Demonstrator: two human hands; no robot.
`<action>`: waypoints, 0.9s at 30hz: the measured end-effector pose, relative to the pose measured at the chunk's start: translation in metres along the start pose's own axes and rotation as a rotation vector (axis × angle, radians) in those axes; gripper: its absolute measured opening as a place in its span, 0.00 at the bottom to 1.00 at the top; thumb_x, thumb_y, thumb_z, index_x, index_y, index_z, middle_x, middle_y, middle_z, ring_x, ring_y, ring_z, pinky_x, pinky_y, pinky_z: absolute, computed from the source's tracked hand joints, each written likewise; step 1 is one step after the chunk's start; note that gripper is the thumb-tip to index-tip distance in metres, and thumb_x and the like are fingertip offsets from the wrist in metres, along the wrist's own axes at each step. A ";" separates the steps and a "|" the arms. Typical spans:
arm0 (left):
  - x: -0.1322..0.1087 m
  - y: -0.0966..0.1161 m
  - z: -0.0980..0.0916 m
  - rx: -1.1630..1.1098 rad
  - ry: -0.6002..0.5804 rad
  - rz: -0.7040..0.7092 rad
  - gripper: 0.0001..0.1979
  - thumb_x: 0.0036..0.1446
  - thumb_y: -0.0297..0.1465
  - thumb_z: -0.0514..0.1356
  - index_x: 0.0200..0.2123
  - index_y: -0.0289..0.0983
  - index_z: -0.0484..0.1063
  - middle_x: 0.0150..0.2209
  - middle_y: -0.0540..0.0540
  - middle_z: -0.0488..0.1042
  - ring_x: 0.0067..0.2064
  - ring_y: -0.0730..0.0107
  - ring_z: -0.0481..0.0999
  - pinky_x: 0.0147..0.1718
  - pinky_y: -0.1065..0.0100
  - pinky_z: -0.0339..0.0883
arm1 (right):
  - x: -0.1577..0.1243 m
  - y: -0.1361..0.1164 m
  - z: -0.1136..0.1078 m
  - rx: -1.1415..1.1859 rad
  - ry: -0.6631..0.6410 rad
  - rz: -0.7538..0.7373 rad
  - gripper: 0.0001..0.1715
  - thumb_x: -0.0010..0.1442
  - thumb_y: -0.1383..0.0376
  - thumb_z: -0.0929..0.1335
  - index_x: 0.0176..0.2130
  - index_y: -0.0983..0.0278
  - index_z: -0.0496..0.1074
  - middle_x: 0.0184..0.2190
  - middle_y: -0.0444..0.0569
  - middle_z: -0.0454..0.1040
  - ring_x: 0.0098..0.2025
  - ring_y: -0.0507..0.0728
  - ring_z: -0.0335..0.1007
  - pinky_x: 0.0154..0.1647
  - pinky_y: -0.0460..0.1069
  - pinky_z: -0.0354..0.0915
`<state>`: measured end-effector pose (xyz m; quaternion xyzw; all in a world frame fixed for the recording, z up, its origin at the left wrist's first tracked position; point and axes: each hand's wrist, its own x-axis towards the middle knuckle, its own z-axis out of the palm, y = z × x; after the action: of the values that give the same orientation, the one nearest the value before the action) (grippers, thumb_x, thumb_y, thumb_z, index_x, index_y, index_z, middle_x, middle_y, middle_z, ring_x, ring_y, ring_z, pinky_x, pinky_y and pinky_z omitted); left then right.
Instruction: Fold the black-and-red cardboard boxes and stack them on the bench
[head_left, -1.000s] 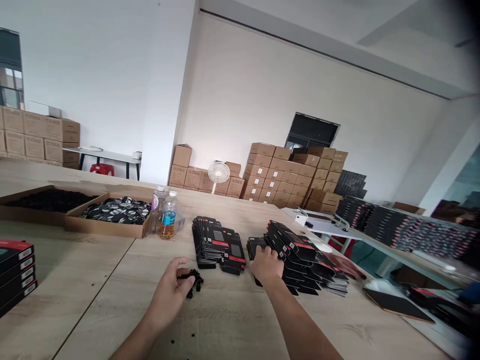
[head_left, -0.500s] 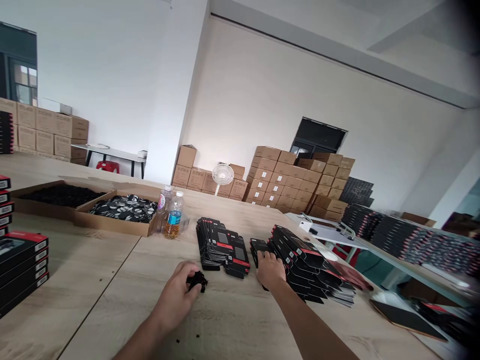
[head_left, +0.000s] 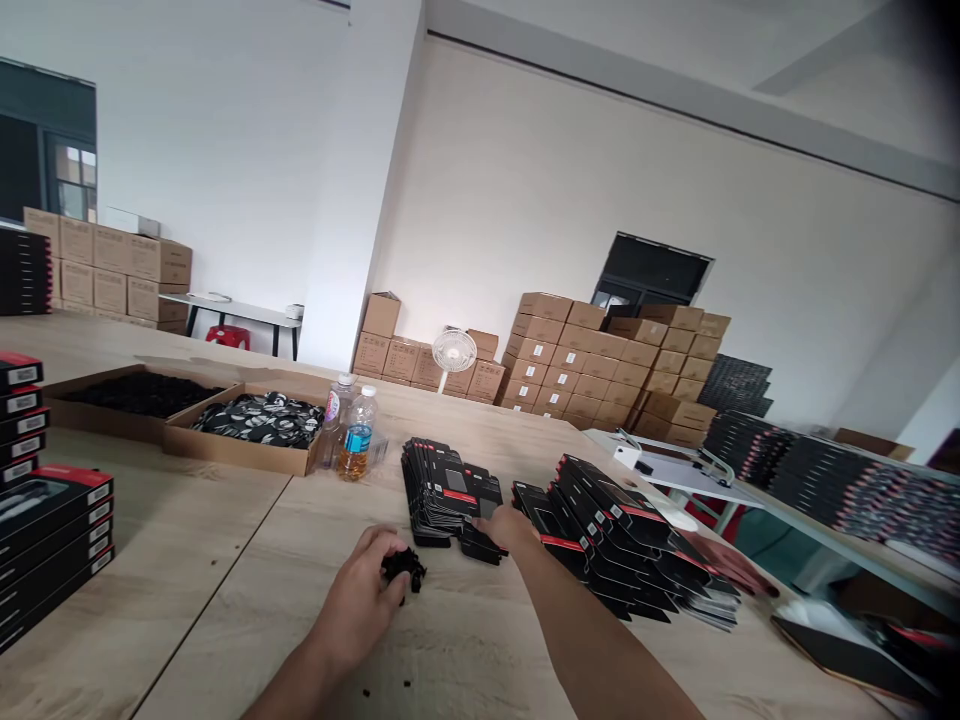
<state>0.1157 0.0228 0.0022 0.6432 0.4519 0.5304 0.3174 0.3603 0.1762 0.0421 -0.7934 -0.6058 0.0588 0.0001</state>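
My left hand (head_left: 364,600) is curled round a clump of small black pieces (head_left: 405,570) just above the wooden table. My right hand (head_left: 504,527) reaches to the near right edge of the middle pile of flat black and red boxes (head_left: 442,490). Its fingertips touch a box there, though whether they grip it is hard to see. To the right of that hand lies a larger, fanned pile of black boxes (head_left: 607,530).
Two bottles (head_left: 355,440) stand beside a carton of black and white packets (head_left: 259,420). A carton of black pieces (head_left: 142,392) is further left. Stacked black boxes (head_left: 56,540) occupy the left edge. A dark flat object (head_left: 847,660) lies at right.
My right hand has moved left from the right-hand pile to the middle pile, uncovering a box at the right. My left hand stays with the black pieces. The view has shifted slightly.
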 end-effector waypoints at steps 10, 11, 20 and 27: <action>-0.001 -0.001 -0.001 -0.039 0.067 -0.021 0.10 0.55 0.32 0.59 0.40 0.41 0.74 0.48 0.42 0.73 0.47 0.59 0.75 0.44 0.62 0.69 | -0.009 0.012 -0.047 0.297 0.245 0.022 0.20 0.63 0.58 0.63 0.43 0.71 0.76 0.46 0.69 0.77 0.50 0.67 0.74 0.46 0.55 0.65; 0.001 -0.002 -0.001 -0.063 0.093 -0.045 0.11 0.55 0.34 0.59 0.41 0.40 0.75 0.46 0.42 0.75 0.45 0.60 0.75 0.43 0.62 0.69 | -0.014 0.014 -0.052 0.338 0.295 0.000 0.21 0.65 0.58 0.60 0.42 0.70 0.75 0.45 0.69 0.77 0.50 0.67 0.74 0.46 0.55 0.65; 0.003 0.004 0.006 -0.774 -0.048 -0.470 0.23 0.48 0.42 0.67 0.44 0.33 0.75 0.41 0.38 0.80 0.38 0.59 0.81 0.35 0.63 0.74 | -0.115 -0.048 0.043 1.286 0.178 -0.406 0.30 0.60 0.38 0.58 0.32 0.61 0.64 0.24 0.44 0.71 0.24 0.54 0.65 0.22 0.46 0.60; 0.006 0.001 0.000 -0.694 0.100 -0.512 0.15 0.45 0.33 0.67 0.37 0.34 0.75 0.36 0.41 0.82 0.35 0.60 0.82 0.34 0.63 0.76 | -0.103 -0.034 0.061 1.098 0.182 -0.535 0.27 0.60 0.44 0.59 0.28 0.61 0.67 0.21 0.42 0.65 0.24 0.54 0.62 0.27 0.48 0.60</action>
<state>0.1160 0.0277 0.0055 0.3392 0.4063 0.5856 0.6139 0.2953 0.0824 -0.0064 -0.4998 -0.6626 0.2923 0.4751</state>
